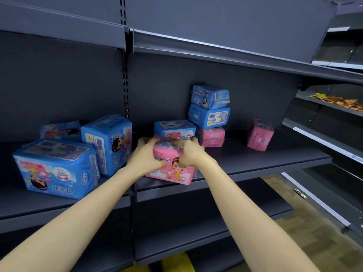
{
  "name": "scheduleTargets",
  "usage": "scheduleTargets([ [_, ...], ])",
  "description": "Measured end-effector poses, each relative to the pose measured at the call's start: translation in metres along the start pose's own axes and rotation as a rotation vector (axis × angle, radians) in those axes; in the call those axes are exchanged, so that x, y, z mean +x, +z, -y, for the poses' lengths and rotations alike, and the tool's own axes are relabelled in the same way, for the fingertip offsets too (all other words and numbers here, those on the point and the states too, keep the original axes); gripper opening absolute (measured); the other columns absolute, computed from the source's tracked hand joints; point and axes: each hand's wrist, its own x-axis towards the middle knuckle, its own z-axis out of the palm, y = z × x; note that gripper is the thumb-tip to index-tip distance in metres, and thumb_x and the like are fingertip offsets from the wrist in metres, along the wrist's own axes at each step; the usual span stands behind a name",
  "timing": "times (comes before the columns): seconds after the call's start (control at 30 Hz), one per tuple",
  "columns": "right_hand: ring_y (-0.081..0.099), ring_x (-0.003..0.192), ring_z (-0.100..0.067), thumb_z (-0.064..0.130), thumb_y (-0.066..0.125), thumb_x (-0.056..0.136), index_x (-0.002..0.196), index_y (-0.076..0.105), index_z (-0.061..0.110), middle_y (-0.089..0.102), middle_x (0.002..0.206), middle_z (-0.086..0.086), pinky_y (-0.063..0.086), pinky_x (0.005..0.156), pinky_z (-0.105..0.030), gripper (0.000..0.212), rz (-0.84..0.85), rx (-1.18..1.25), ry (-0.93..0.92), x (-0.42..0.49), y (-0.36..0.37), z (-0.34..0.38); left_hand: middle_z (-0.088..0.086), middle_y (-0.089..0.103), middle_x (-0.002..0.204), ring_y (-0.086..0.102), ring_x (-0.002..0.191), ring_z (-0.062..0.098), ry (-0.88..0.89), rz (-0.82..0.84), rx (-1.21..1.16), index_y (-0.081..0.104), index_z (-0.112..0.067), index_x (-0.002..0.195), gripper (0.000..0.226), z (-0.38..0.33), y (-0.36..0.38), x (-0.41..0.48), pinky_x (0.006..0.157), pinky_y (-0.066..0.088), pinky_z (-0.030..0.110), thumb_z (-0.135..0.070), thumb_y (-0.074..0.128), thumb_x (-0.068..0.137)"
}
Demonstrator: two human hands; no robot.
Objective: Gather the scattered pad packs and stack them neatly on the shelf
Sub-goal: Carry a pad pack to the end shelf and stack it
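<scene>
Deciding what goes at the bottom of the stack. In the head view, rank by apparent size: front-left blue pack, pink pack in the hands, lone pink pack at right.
1. front-left blue pack: largest, also nearest the camera.
2. held pink pack.
3. lone pink pack: smallest, but farther back, so true size is unsure.

Dark shelf [255, 160]: three blue packs [55, 167] grouped at left; front pink pack [170, 171] at the edge, middle blue pack [174, 127] just behind; rear pink pack [211, 136] beneath two stacked packs [209, 116]; tilted pink pack [260, 135] apart, right.
</scene>
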Motion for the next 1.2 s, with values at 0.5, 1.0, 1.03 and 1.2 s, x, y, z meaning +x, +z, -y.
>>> scheduleTargets([
  [0.5, 0.048, 0.113, -0.042, 0.007, 0.065, 0.082, 0.138, 0.044, 0.024, 0.025, 0.138, -0.015, 0.042, 0.096, -0.04, 0.063, -0.168, 0.09, -0.006, -0.008, 0.016, 0.002, 0.013, 0.04, 0.132, 0.048, 0.116, 0.031, -0.023, -0.112, 0.03, 0.045, -0.019, 0.133, 0.07, -0.013, 0.002, -0.017, 0.092, 0.04, 0.035, -0.023, 0.077, 0.07],
  [1.0, 0.049, 0.109, -0.037, 0.016, 0.072, 0.076, 0.134, 0.045, 0.021, 0.036, 0.129, -0.009, 0.047, 0.086, -0.038, 0.063, -0.191, 0.033, -0.106, -0.047, 0.029, 0.024, 0.012, 0.035, 0.131, 0.049, 0.111, 0.034, -0.051, -0.069, 0.125, 0.043, -0.02, 0.135, 0.071, -0.008, -0.024, -0.062, 0.093, 0.045, 0.04, -0.025, 0.076, 0.072],
  [1.03, 0.05, 0.109, -0.036, 0.015, 0.072, 0.076, 0.134, 0.046, 0.022, 0.036, 0.129, -0.008, 0.048, 0.085, -0.038, 0.064, -0.19, 0.033, -0.107, -0.051, 0.031, 0.026, 0.012, 0.035, 0.132, 0.049, 0.112, 0.033, -0.053, -0.07, 0.118, 0.043, -0.02, 0.135, 0.07, -0.007, -0.026, -0.068, 0.094, 0.045, 0.04, -0.026, 0.075, 0.073],
  [1.2, 0.05, 0.108, -0.035, 0.014, 0.072, 0.075, 0.131, 0.049, 0.02, 0.04, 0.128, -0.008, 0.045, 0.081, -0.034, 0.06, -0.207, -0.001, -0.129, -0.081, 0.043, 0.038, 0.011, 0.037, 0.132, 0.051, 0.111, 0.032, -0.067, -0.085, 0.097, 0.044, -0.021, 0.135, 0.065, 0.001, -0.033, -0.107, 0.091, 0.044, 0.037, -0.024, 0.073, 0.076],
])
